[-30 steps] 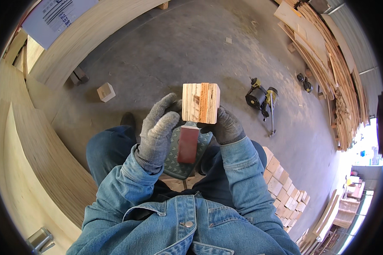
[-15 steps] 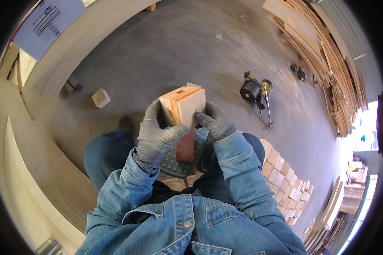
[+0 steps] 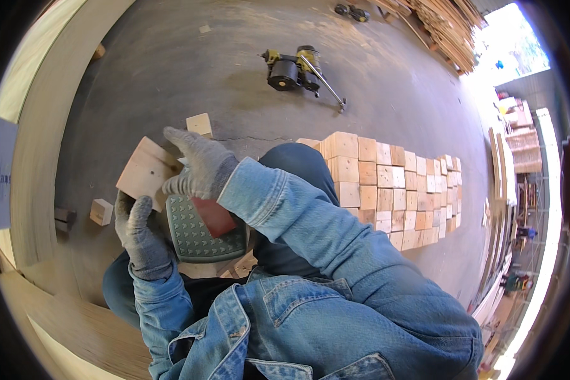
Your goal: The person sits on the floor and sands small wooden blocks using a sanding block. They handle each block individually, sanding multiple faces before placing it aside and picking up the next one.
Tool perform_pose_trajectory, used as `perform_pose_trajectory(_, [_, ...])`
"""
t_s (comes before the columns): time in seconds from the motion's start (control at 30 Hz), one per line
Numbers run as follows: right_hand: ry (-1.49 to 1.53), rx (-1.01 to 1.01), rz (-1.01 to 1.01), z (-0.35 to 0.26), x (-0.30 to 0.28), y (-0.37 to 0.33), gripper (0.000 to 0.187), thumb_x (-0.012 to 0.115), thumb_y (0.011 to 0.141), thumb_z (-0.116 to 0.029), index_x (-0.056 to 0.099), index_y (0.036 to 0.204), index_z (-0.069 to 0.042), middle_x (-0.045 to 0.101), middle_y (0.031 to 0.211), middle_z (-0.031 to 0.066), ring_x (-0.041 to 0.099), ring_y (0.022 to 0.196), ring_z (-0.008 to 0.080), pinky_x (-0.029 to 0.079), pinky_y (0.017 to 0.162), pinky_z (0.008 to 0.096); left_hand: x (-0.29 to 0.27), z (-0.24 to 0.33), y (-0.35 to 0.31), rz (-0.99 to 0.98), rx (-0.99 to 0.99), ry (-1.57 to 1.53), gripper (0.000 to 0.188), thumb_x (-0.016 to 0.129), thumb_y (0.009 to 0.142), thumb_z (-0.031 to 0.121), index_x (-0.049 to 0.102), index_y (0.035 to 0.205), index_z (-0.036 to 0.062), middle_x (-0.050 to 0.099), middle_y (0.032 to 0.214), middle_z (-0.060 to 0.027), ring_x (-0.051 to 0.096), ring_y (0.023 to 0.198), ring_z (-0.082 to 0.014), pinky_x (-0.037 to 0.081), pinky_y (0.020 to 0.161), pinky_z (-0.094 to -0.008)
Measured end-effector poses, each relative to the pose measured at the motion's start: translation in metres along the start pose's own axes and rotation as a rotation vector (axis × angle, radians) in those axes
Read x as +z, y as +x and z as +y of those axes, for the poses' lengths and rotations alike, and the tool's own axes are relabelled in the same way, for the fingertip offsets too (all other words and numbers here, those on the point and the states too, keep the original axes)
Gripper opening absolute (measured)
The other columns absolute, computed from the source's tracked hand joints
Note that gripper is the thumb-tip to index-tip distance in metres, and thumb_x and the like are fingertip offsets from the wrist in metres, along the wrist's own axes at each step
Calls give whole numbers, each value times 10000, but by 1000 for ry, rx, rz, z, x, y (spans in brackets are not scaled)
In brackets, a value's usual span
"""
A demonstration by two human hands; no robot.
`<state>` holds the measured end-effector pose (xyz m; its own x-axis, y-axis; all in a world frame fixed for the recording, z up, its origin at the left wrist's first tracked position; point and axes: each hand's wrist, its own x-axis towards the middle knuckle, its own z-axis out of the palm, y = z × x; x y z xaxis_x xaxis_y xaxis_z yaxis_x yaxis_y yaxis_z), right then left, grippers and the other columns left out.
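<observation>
A pale wooden block [image 3: 147, 170] is held in front of me by my gloved left hand [image 3: 142, 240], whose thumb and fingers grip its lower part. At the block's right side is my gloved right hand [image 3: 201, 163], its forefinger and thumb spread apart with nothing held between them; whether a fingertip touches the block I cannot tell. Below both hands, between my knees, is a green pad with a raised pattern [image 3: 193, 244]. On it lies a flat reddish-brown strip [image 3: 214, 217], perhaps sandpaper.
Many stacked wooden blocks [image 3: 386, 183] stand by my right knee. A yellow and black nail gun [image 3: 294, 69] lies on the concrete floor ahead. Loose blocks sit at the far side [image 3: 199, 125] and left [image 3: 101, 212]. Long boards [image 3: 446, 31] are piled far right; a plywood panel [image 3: 69, 316] flanks my left.
My view has turned to the right, bringing more of the block stack into sight. My right hand has let go of the block and opened; my left hand keeps hold of it.
</observation>
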<state>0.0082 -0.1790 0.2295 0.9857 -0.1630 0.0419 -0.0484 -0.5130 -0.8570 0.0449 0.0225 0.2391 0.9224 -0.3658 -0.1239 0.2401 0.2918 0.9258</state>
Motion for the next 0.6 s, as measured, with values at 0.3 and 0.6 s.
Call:
perform_pose_trajectory(0.3, [-509,-367,-103,-25,-1,-13,811,719,937,-363,354,1647,-217,265,1741,116,201,1609,406,108,1293,647,0,-16,4,-168,-80,-98,641,619,987,210,406,1540,-35,551,1464,-206,572,1334,-336,459,1158,-488])
perform_pose_trajectory(0.6, [-605,-362,-92,-34,-18,-10,821,731,920,-402,380,1625,-170,386,1657,137,304,1560,392,155,1279,626,3,-17,6,-265,-84,-72,773,716,950,258,374,1558,-75,540,1478,-218,579,1325,-321,455,1151,-451])
